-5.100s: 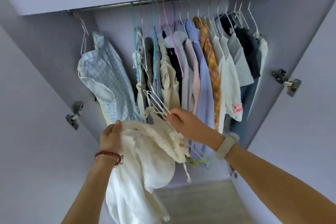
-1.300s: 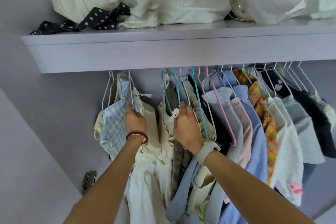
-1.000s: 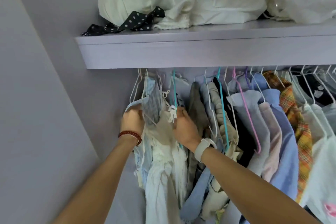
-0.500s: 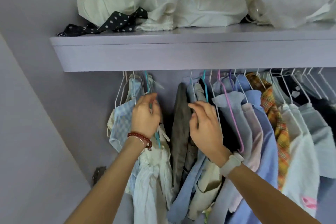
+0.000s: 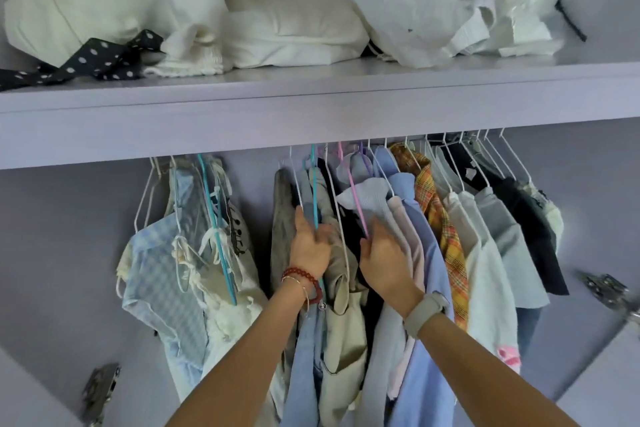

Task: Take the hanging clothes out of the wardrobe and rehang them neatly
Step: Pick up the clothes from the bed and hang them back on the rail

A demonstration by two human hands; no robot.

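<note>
Shirts (image 5: pixel 349 291): light, limp, slip-prone; best lifted by hanger (image 5: pixel 314 198), gripped by left hand (image 5: pixel 309 246); right hand (image 5: pixel 384 262) flat, parting.

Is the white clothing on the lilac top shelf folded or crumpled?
Crumpled. The white clothing lies in loose bunched heaps on the lilac top shelf, without flat stacked edges.

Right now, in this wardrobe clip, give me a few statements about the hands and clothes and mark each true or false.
1. The left hand grips a garment on the teal hanger. True.
2. The right hand holds a garment clear of the rail. False: it is in among the hanging clothes.
3. A gap separates the blue checked top group from the other clothes. True.
4. The shelf above is bare. False: piled white fabric lies on it.
5. The plaid shirt hangs at the far left. False: it hangs right of centre.
</note>
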